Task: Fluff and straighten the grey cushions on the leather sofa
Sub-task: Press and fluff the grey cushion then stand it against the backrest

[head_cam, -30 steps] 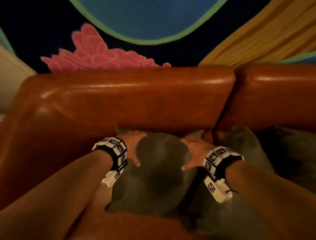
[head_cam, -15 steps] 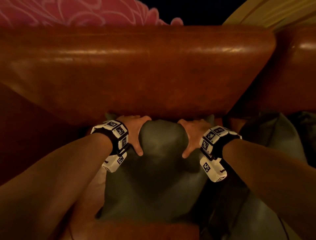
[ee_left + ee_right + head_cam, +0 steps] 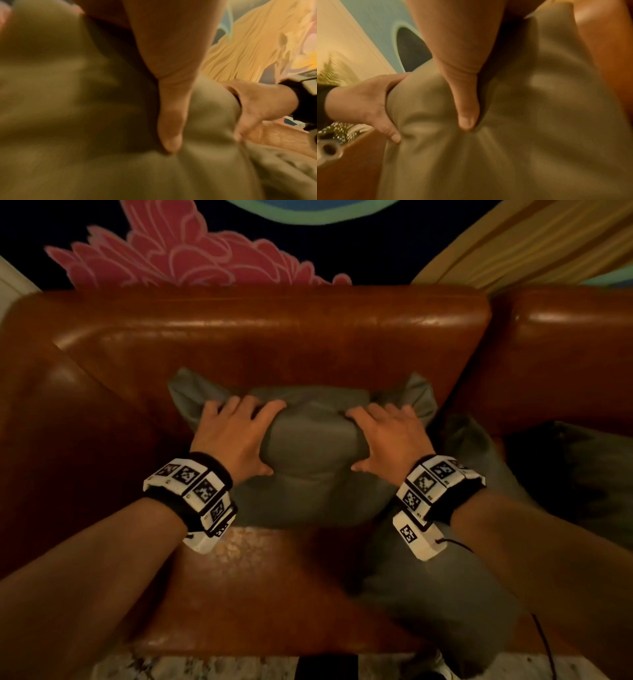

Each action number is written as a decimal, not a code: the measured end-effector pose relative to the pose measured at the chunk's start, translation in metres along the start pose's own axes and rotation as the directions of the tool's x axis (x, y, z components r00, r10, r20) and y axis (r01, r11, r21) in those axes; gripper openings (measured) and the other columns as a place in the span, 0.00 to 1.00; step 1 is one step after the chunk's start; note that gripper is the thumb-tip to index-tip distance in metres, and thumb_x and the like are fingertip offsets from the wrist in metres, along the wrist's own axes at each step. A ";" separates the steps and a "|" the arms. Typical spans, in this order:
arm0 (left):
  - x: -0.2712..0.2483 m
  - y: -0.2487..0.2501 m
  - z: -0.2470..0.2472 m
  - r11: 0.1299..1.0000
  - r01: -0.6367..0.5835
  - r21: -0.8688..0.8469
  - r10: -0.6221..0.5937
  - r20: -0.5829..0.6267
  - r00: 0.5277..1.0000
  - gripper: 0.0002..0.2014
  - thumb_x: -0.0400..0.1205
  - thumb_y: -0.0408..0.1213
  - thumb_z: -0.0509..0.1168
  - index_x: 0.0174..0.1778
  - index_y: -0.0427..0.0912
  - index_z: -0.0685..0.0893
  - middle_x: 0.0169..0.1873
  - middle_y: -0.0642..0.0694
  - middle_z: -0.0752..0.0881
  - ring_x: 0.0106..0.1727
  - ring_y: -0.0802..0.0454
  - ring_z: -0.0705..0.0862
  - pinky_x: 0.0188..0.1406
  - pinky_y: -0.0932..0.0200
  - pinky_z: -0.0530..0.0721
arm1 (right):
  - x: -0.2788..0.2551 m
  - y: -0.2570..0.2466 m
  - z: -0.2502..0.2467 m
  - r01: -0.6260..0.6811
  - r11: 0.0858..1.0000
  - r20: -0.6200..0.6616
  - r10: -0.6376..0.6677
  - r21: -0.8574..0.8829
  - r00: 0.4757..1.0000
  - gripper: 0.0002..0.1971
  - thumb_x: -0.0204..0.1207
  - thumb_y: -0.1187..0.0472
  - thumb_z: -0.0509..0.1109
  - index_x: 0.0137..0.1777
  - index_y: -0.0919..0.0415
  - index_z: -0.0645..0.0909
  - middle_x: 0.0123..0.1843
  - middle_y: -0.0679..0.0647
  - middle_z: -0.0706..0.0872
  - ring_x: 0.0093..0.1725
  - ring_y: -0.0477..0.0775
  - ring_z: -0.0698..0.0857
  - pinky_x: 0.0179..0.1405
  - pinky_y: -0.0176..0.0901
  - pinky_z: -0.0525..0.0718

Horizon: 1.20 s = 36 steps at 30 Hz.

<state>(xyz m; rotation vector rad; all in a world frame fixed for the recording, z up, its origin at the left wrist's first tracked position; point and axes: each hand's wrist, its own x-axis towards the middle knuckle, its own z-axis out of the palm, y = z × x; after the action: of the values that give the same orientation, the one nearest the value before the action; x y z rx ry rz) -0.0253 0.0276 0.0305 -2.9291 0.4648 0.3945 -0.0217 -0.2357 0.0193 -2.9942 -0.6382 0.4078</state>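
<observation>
— Two hands on one grey cushion (image 3: 310, 460), is that right?

— Yes. The cushion stands on the seat of the leather sofa (image 3: 274, 344), leaning against the backrest, in the left section near the armrest. The left hand (image 3: 233, 436) clasps its upper left side and the right hand (image 3: 390, 440) its upper right side.

— How do the fingers lie?

— On both hands the fingers curl over the top edge toward the backrest, and each thumb digs into the near face. The fabric bulges between the two hands and puckers around the thumb tips; the wrist views show those dents plainly, though they are blurred.

— So both are grasping, not just resting?

— Grasping. Fingers behind and thumb in front squeeze the stuffing on each side. The cushion's two upper corners stick out past the hands, to the left and to the right.

— Any other cushions?

— A second grey cushion (image 3: 445, 594) lies just right of the first, slumped down toward the near edge of the seat, partly under the right forearm. Farther right, a third grey cushion (image 3: 582, 474) sits in shadow against the next backrest section; its shape is hard to make out.

— And behind the sofa?

— A painted wall (image 3: 188, 258) with a pink flower shape, a blue oval ringed in green, and yellow streaks on the right. Both wrists carry white bands with black square markers.
</observation>
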 end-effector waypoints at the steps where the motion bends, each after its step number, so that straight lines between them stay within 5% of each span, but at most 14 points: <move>1: 0.001 0.000 -0.001 1.000 0.019 -0.007 -0.020 -0.054 0.998 0.57 0.58 0.64 0.81 0.81 0.57 0.60 0.71 0.43 0.75 0.69 0.38 0.74 0.65 0.39 0.68 | 0.001 0.003 -0.004 -0.016 1.000 -0.062 0.015 -0.015 0.998 0.45 0.61 0.41 0.84 0.76 0.51 0.69 0.66 0.56 0.81 0.63 0.65 0.80 0.60 0.59 0.72; 8: 0.022 -0.012 0.010 1.000 0.022 0.018 -0.024 0.091 0.996 0.69 0.51 0.68 0.81 0.84 0.59 0.48 0.76 0.43 0.63 0.76 0.38 0.63 0.70 0.37 0.65 | 0.023 0.004 0.007 0.027 0.989 -0.008 -0.029 -0.149 1.000 0.58 0.57 0.31 0.80 0.83 0.55 0.58 0.78 0.58 0.69 0.76 0.67 0.67 0.73 0.62 0.65; 12: 0.030 -0.038 0.005 0.998 -0.028 0.053 0.023 0.087 0.996 0.75 0.48 0.71 0.80 0.85 0.60 0.41 0.81 0.42 0.56 0.82 0.37 0.55 0.77 0.30 0.58 | 0.042 0.013 0.000 -0.003 0.980 0.066 0.017 -0.199 0.998 0.75 0.50 0.24 0.78 0.87 0.51 0.35 0.88 0.64 0.47 0.86 0.73 0.48 0.82 0.76 0.43; 15: 0.037 -0.039 0.010 0.999 0.042 -0.002 -0.041 0.178 0.983 0.78 0.49 0.70 0.81 0.83 0.62 0.29 0.86 0.41 0.40 0.86 0.36 0.45 0.80 0.26 0.49 | 0.046 0.016 0.003 -0.030 0.987 0.177 0.058 -0.155 0.983 0.76 0.50 0.24 0.78 0.85 0.47 0.26 0.88 0.65 0.47 0.85 0.71 0.54 0.82 0.72 0.49; 19: 0.030 -0.026 0.011 0.998 0.045 -0.033 -0.038 0.175 0.984 0.70 0.55 0.67 0.81 0.84 0.61 0.38 0.80 0.44 0.65 0.79 0.36 0.67 0.74 0.28 0.65 | 0.032 0.009 0.005 -0.010 0.990 0.148 0.031 -0.141 0.988 0.68 0.58 0.28 0.77 0.86 0.47 0.35 0.81 0.59 0.69 0.74 0.67 0.74 0.74 0.64 0.65; 23: 0.012 -0.018 0.008 0.996 0.061 -0.058 -0.052 0.133 0.990 0.61 0.64 0.62 0.79 0.85 0.61 0.44 0.77 0.45 0.70 0.75 0.37 0.71 0.69 0.30 0.69 | 0.012 0.002 0.000 -0.011 0.994 0.093 0.021 -0.108 0.995 0.60 0.63 0.33 0.78 0.86 0.45 0.43 0.74 0.56 0.77 0.67 0.64 0.80 0.66 0.60 0.70; 30: 0.040 -0.030 0.012 0.997 0.041 -0.067 -0.031 0.142 0.989 0.64 0.59 0.62 0.82 0.83 0.64 0.46 0.78 0.46 0.68 0.75 0.35 0.70 0.69 0.29 0.68 | 0.031 0.003 0.005 -0.055 0.990 0.079 0.066 -0.128 0.995 0.64 0.60 0.30 0.79 0.87 0.45 0.41 0.77 0.59 0.73 0.70 0.68 0.77 0.69 0.63 0.69; 34: 0.065 -0.036 0.004 0.994 0.057 -0.097 -0.042 0.156 0.987 0.69 0.50 0.61 0.85 0.82 0.65 0.47 0.78 0.44 0.70 0.75 0.34 0.72 0.71 0.28 0.69 | 0.066 0.016 0.004 -0.110 0.981 0.110 0.129 -0.163 0.986 0.73 0.51 0.23 0.78 0.85 0.40 0.30 0.88 0.63 0.54 0.85 0.71 0.56 0.82 0.71 0.51; 36: 0.066 -0.036 0.000 0.991 0.053 -0.123 -0.036 0.141 0.989 0.66 0.51 0.58 0.86 0.81 0.64 0.50 0.75 0.45 0.74 0.72 0.35 0.76 0.67 0.30 0.74 | 0.071 0.019 -0.003 -0.091 0.985 0.146 0.112 -0.144 0.983 0.71 0.52 0.25 0.79 0.85 0.39 0.34 0.85 0.61 0.62 0.81 0.69 0.65 0.80 0.69 0.57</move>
<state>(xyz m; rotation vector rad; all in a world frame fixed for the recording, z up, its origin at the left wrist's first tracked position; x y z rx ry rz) 0.0474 0.0429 0.0159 -2.9992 0.3675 0.6393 0.0493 -0.2244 0.0032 -3.1586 -0.5451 0.6313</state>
